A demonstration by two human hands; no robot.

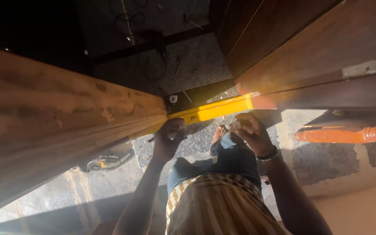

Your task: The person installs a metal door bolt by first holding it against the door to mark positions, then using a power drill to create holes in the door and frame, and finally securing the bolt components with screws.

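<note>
A large wooden board fills the left of the view, and a dark wooden panel stands at the right. A yellow bar runs between them. My left hand is curled under the board's end, touching the yellow bar and closed on a small dark object that I cannot make out. My right hand is just below the bar's right part, with its fingers pinched on a small pale piece. A dark band sits on that wrist.
A turned orange wooden leg lies at the right. A metal hinge plate sits on the dark panel. A yellow and black tool rests on the rough concrete floor among loose wires. My foot shows below.
</note>
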